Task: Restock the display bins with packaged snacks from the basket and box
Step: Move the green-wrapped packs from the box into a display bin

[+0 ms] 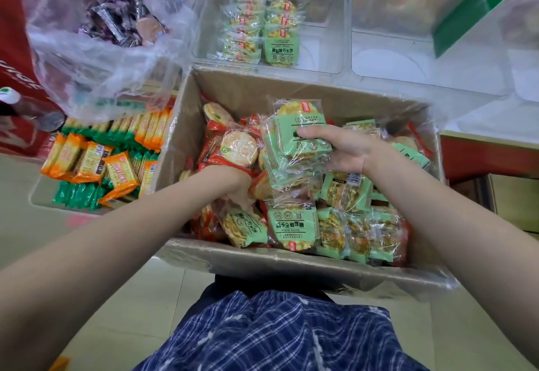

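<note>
A cardboard box (256, 259) on my lap holds several green and red packets of round crackers. My right hand (344, 151) grips a stack of green cracker packets (294, 149) above the box's middle. My left hand (236, 186) reaches down among the red and green packets at the box's left; its fingers are buried, so what they hold is hidden. Beyond the box stands a clear display bin (329, 49) with two short rows of green cracker packets (262, 32) standing at its left side.
A second clear bin (408, 43) stands to the right of the first. A clear plastic bag of purple-wrapped sweets (113, 20) hangs at upper left. Below it, a low bin of orange and green packets (96, 160) sits left of the box. A bottle (26, 108) stands at far left.
</note>
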`<move>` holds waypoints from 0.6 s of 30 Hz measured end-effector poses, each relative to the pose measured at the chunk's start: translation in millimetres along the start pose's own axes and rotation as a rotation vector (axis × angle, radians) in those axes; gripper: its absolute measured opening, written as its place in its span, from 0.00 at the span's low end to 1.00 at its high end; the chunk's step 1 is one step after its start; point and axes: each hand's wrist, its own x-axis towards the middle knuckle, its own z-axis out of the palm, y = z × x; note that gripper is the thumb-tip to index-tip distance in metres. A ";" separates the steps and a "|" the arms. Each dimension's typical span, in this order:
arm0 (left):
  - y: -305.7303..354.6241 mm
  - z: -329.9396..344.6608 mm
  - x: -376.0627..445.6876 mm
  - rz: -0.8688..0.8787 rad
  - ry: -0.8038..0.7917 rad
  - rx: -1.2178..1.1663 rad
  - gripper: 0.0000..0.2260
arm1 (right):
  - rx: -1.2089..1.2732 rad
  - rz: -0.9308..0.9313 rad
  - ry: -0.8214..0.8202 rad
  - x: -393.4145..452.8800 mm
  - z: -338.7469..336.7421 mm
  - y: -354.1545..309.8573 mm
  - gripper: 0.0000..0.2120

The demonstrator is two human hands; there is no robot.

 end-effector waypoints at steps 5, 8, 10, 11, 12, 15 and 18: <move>9.0 4.1 -3.8 0.048 0.001 0.185 0.35 | -0.026 0.050 -0.005 3.5 -1.5 6.3 0.06; -2.7 -10.9 -7.9 0.161 -0.095 -0.036 0.36 | 0.043 0.069 -0.009 2.8 -4.9 5.0 0.13; -15.2 -28.1 -13.8 0.230 -0.172 -0.293 0.37 | 0.119 0.047 -0.018 2.6 -7.5 3.3 0.18; -21.3 -37.9 -19.3 0.245 -0.149 -0.382 0.37 | 0.175 0.024 -0.036 2.7 -8.3 2.1 0.22; -27.6 -47.8 -24.7 0.250 -0.082 -0.449 0.34 | 0.238 0.002 -0.072 3.2 -8.3 0.9 0.24; -46.2 -82.3 -38.5 0.325 0.105 -0.726 0.16 | 0.460 -0.093 -0.184 6.6 -10.1 -6.9 0.24; -58.3 -108.5 -44.6 0.373 0.272 -1.154 0.07 | 0.644 -0.198 -0.172 13.9 -14.8 -22.7 0.26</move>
